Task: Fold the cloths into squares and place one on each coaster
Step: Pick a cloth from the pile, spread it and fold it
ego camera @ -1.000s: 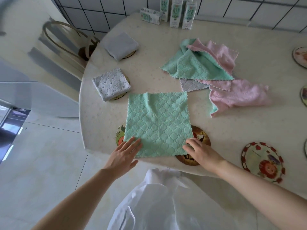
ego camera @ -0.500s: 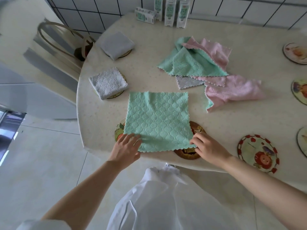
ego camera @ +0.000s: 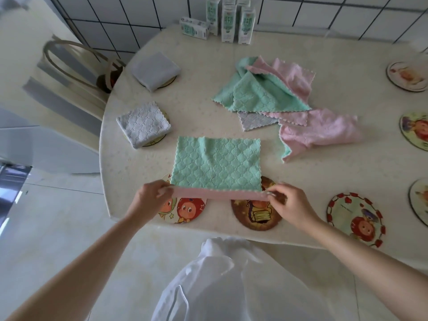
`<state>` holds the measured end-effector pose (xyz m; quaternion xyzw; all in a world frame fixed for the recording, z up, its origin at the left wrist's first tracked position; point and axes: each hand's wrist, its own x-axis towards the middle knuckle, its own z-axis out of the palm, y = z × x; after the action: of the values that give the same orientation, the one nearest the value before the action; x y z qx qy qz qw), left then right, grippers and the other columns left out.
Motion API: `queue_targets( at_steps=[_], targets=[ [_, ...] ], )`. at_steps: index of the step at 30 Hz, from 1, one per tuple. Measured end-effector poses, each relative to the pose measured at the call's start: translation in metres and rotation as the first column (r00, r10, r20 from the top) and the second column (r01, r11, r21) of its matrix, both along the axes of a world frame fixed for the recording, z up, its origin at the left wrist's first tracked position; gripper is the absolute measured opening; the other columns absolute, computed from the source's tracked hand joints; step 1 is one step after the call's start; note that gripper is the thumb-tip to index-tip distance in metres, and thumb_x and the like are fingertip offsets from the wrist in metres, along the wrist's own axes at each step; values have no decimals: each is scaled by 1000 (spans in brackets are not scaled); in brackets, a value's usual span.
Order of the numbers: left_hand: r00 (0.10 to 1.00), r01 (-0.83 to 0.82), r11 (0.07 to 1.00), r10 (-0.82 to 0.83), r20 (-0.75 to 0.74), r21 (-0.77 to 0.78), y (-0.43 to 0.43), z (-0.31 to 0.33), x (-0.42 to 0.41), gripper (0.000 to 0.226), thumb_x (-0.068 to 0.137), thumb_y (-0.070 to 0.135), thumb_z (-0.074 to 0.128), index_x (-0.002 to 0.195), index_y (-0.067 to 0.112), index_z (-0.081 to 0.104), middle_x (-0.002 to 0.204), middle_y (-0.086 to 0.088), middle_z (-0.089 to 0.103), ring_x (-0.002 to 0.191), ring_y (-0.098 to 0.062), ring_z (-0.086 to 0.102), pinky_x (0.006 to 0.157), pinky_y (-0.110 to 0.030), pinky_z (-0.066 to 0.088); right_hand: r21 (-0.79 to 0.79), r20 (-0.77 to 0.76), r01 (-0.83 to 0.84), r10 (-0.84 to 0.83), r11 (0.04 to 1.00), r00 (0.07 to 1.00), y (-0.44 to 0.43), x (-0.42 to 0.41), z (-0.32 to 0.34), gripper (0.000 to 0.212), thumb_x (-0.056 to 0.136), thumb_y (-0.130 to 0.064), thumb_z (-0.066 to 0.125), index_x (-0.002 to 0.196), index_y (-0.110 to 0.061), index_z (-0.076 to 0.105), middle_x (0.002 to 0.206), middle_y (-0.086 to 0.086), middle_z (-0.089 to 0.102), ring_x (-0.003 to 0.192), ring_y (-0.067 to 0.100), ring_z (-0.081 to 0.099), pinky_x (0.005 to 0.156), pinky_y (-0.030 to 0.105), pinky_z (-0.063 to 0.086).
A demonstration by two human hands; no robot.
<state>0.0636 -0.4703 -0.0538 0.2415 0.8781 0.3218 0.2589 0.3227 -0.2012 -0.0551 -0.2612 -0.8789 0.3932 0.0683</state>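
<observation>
A green cloth (ego camera: 216, 166) lies spread on the table in front of me, its near edge lifted and turned so the pink underside shows. My left hand (ego camera: 149, 199) pinches the near left corner and my right hand (ego camera: 288, 205) pinches the near right corner. Under the raised edge two cartoon coasters are uncovered: one at the left (ego camera: 185, 210) and a brown one (ego camera: 257, 215) at the right. Two folded grey cloths (ego camera: 143, 126) (ego camera: 155, 70) sit on coasters at the far left. A heap of green, pink and grey cloths (ego camera: 278, 96) lies behind.
More round coasters sit along the right side, one with a red border (ego camera: 355, 218), others at the right edge (ego camera: 414, 130) (ego camera: 405, 75). Several milk cartons (ego camera: 228, 19) stand at the back by the tiled wall. A chair (ego camera: 69, 66) is at the left, beyond the table rim (ego camera: 103, 144).
Both hands closed on the green cloth's near corners and lifted that edge up and away from me, exposing its pink underside and the two coasters it covered.
</observation>
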Motion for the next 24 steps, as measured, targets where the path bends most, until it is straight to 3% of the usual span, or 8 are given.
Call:
queue_targets(
  at_steps=[2,4,7,10,13,15,20,24],
  targets=[
    [992,-114,992,111,53,61,19,10,-15,7,89,14,62,89,17,68,72,1,65,60,-15,58,47,-20,44,-101,4,126,-127,987,992,10,-16,7,6,84,-14,68,89,-16,70,81,-6,69,76,6,64,67,16,50],
    [973,-212,971,200,111,114,38,14,-29,6,90,19,63,88,15,66,78,-4,66,61,-20,59,47,-22,51,-184,3,222,-225,958,974,22,-34,9,4,86,-19,65,87,-16,68,78,-4,69,74,11,64,65,19,50],
    [920,-355,926,321,223,128,65,9,-48,5,88,25,65,83,26,64,89,-6,69,82,-31,66,73,-43,59,-278,8,362,-374,890,927,41,-66,4,9,88,-20,61,88,-14,67,79,2,68,76,21,65,70,35,54],
    [891,-419,903,389,233,93,91,0,-63,14,88,20,61,79,30,64,87,-2,69,85,-27,64,78,-40,57,-317,90,465,-462,827,882,59,-93,-12,5,87,-19,64,85,-15,67,78,1,68,78,23,66,77,45,57],
    [879,-440,897,421,223,41,108,-10,-79,13,85,17,57,79,10,66,76,-7,61,72,-20,53,65,-33,46,-323,169,505,-476,800,863,74,-109,-25,7,86,-18,65,81,-13,67,73,-1,65,76,23,65,75,48,57],
    [876,-441,897,427,225,12,116,-16,-86,15,84,18,56,81,7,65,73,-9,54,69,-18,46,63,-32,40,-305,207,516,-473,800,856,81,-116,-30,9,86,-19,65,84,-11,68,73,-1,65,75,22,65,74,46,58],
    [869,-440,897,435,234,-32,128,-27,-97,19,85,22,59,79,5,66,74,-10,58,69,-19,50,63,-35,44,-275,267,520,-455,809,849,92,-127,-37,12,86,-23,65,74,-21,64,68,-5,64,71,21,65,71,45,58],
    [864,-451,892,444,236,-28,132,-34,-100,13,86,21,63,73,24,66,77,-3,66,68,-19,54,66,-37,50,-289,280,513,-441,808,853,98,-130,-40,14,84,-28,66,70,-24,63,68,-5,66,71,25,67,70,48,58]
  ],
)
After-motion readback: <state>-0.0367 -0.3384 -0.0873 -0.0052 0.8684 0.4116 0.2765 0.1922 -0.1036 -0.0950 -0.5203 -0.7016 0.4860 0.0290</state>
